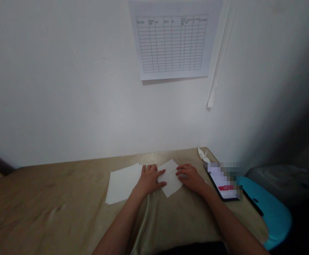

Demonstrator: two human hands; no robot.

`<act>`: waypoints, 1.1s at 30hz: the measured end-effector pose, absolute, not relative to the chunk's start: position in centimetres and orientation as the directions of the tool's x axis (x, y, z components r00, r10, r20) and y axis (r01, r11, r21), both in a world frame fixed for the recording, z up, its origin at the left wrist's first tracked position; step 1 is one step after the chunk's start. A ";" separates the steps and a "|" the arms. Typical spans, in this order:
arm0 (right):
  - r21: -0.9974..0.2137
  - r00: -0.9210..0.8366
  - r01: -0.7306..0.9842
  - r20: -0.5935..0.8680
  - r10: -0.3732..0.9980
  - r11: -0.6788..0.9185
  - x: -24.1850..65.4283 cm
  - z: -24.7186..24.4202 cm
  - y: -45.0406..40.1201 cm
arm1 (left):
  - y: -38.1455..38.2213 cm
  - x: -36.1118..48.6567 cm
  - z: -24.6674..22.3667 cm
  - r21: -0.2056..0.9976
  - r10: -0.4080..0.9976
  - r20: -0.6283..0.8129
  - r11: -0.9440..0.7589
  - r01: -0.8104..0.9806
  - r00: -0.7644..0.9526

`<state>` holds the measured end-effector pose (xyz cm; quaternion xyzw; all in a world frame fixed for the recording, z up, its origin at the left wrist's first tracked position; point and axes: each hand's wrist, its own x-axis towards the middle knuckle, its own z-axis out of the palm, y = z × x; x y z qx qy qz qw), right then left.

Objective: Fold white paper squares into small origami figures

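A small square sheet of white paper (170,179) lies on the brown table cover, turned so that one corner points toward me. My left hand (151,179) rests at its left edge, fingers spread, with the thumb and a finger on the paper. At the right edge lies my right hand (190,176), its fingertips touching the sheet and its fingers slightly bent and apart. A faint crease line seems to cross the sheet. Left of my left hand is a larger stack of white paper (122,184) with uneven edges.
A phone (224,184) with a lit, partly blurred screen lies to the right. Behind it sits a crumpled white scrap (203,155). A blue stool (272,209) stands beyond the table's right edge. On the white wall hangs a printed table sheet (172,46).
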<state>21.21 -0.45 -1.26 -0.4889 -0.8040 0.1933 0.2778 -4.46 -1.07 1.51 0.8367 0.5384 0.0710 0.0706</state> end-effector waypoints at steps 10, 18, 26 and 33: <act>-0.539 -0.433 0.719 0.146 0.889 0.439 21.7 -1.1 -0.6 | -0.4 -4.2 0.5 0.295 0.855 -0.026 -0.489 0.821 0.518; -0.541 -0.388 0.732 0.168 0.906 0.414 21.7 -2.3 -0.1 | -1.2 -4.1 1.5 0.229 0.873 0.040 -0.482 0.846 0.486; -0.528 -0.411 0.710 0.226 0.883 0.466 22.0 -1.6 0.0 | -0.4 -4.3 0.3 0.358 0.808 -0.010 -0.547 0.757 0.589; -0.580 -0.462 0.663 0.180 0.868 0.473 21.7 -0.8 -0.6 | -1.4 -3.4 0.6 0.259 0.878 -0.007 -0.461 0.849 0.479</act>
